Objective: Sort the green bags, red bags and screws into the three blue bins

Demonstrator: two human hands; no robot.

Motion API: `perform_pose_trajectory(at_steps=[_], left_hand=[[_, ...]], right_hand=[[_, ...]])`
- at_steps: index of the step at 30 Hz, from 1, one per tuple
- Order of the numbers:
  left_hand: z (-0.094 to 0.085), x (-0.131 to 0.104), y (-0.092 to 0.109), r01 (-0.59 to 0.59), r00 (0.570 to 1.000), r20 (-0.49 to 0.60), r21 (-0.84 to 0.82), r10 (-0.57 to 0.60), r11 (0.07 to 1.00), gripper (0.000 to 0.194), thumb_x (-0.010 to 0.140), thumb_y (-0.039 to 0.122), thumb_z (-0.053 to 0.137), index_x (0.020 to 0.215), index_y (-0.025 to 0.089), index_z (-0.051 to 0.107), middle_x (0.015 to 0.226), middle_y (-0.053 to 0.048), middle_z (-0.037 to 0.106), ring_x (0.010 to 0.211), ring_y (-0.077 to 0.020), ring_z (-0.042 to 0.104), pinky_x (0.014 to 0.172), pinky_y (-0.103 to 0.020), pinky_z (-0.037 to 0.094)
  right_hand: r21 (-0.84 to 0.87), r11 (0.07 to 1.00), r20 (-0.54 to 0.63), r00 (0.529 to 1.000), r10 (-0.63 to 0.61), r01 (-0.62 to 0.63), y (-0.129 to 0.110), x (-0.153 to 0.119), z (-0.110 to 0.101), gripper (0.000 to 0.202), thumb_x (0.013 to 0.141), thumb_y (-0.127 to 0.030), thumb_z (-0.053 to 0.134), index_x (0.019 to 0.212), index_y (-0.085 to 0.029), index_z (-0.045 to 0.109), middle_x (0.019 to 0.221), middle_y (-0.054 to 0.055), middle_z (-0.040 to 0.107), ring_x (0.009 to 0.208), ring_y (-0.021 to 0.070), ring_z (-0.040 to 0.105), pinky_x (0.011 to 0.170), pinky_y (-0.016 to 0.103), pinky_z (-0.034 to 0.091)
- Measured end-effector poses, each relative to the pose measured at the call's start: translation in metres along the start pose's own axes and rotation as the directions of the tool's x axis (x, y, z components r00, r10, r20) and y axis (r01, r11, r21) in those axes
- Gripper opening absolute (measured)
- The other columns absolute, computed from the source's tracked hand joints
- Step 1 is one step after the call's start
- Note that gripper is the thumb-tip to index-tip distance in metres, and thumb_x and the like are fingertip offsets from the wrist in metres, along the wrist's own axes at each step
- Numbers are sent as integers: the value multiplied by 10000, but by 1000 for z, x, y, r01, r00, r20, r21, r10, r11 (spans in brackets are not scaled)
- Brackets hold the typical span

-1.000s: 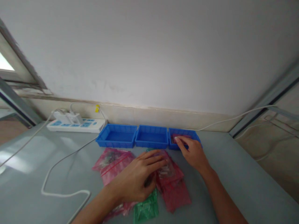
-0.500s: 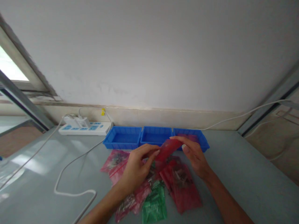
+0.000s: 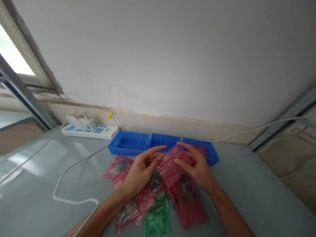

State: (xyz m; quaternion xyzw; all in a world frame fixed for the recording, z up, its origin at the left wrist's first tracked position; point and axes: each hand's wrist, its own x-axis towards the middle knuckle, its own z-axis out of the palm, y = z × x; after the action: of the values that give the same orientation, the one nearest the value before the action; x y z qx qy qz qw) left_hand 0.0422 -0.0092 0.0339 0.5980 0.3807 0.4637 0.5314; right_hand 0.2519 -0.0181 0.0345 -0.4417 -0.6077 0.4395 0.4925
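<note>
A pink zip bag (image 3: 171,168) is held up between both hands, its red seal strip facing the camera. My left hand (image 3: 142,169) pinches its left edge between thumb and fingers. On the other side, my right hand (image 3: 198,168) grips the bag with the thumb in front and the fingers behind. Beneath lie several pink bags (image 3: 191,204) with small parts inside and a green bag (image 3: 158,219). Three blue trays stand in a row behind: the left tray (image 3: 129,144), the middle tray (image 3: 165,140), and the right tray (image 3: 213,153), which holds something pink.
A white power strip (image 3: 90,131) with plugs lies at the back left of the grey table (image 3: 247,184). A white cable (image 3: 71,201) curves over the table's left part. The wall (image 3: 158,65) rises behind the trays, and metal posts stand at both sides.
The pink bag has turned from a folded, edge-on position to a flatter one with its front showing. My right thumb has come onto its front. The view has shifted and tilted slightly.
</note>
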Motion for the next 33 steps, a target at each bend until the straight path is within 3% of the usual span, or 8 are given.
perform_pose_trajectory(at_steps=[5, 10, 12, 15, 18, 22, 26, 33], left_hand=[[-1, -2, -2, -150, 985, -27, 369, 172, 917, 302, 969, 363, 561, 1187, 207, 700, 1172, -78, 737, 1013, -232, 697, 913, -335, 552], [1, -8, -2, -448, 894, 291, 532, 342, 719, 256, 990, 196, 484, 1110, 203, 711, 1177, -90, 703, 1103, -219, 644, 992, -347, 516], [4, -11, 0, -539, 837, 424, 527, 346, 658, 275, 988, 151, 474, 1150, 197, 691, 1181, -94, 693, 1136, -222, 612, 996, -350, 516], [8, -16, 5, -634, 756, 564, 506, 331, 585, 304, 965, 110, 488, 1196, 194, 668, 1199, -98, 686, 1198, -246, 566, 1031, -391, 501], [12, -20, 11, -663, 721, 627, 499, 295, 559, 340, 930, 90, 504, 1213, 193, 662, 1240, -95, 681, 1247, -256, 546, 1082, -419, 475], [19, -27, 17, -693, 662, 712, 462, 234, 554, 519, 795, 45, 540, 1280, 203, 635, 1379, -71, 635, 1365, -259, 485, 1178, -429, 389], [29, -33, 14, -726, 618, 761, 455, 198, 516, 593, 788, 83, 588, 1365, 219, 591, 1448, -60, 599, 1426, -295, 438, 1210, -484, 332], [26, -28, 2, -707, 651, 699, 417, 296, 571, 327, 977, 97, 518, 1223, 213, 698, 1200, -39, 754, 1310, -243, 564, 1135, -399, 427]], right_hand=[[-370, 923, -343, 909, -237, 101, 5, 6, -22, 275, 847, -394, 729, 1040, -201, 761, 1099, 99, 769, 1028, 283, 701, 977, 436, 518], [-460, 884, -596, 711, -373, 78, 9, 10, -54, 323, 870, -452, 701, 1009, -168, 767, 1002, 122, 782, 934, 283, 714, 907, 434, 541], [-536, 843, -546, 742, -389, 47, 15, 11, -65, 341, 874, -475, 695, 996, -168, 779, 1011, 133, 777, 950, 293, 707, 928, 460, 533], [-766, 642, -385, 827, -410, -39, 26, 10, -75, 363, 857, -516, 705, 890, -172, 814, 1204, 189, 714, 1105, 359, 636, 1016, 553, 466], [-884, 466, -283, 833, -475, -34, 32, 10, -75, 380, 917, -491, 638, 834, -166, 817, 1288, 196, 666, 1182, 372, 569, 1049, 567, 433], [-869, 472, -134, 851, -508, 145, 25, 10, -63, 335, 990, -395, 559, 884, -172, 786, 986, 118, 753, 961, 270, 650, 953, 445, 508], [-847, 493, -106, 843, -527, 202, 21, 10, -51, 293, 1006, -353, 545, 906, -180, 758, 943, 95, 764, 908, 253, 665, 919, 424, 512], [-806, 543, -121, 833, -540, 235, 24, 10, -52, 277, 1011, -334, 533, 919, -185, 748, 938, 99, 766, 890, 253, 673, 885, 427, 525]])
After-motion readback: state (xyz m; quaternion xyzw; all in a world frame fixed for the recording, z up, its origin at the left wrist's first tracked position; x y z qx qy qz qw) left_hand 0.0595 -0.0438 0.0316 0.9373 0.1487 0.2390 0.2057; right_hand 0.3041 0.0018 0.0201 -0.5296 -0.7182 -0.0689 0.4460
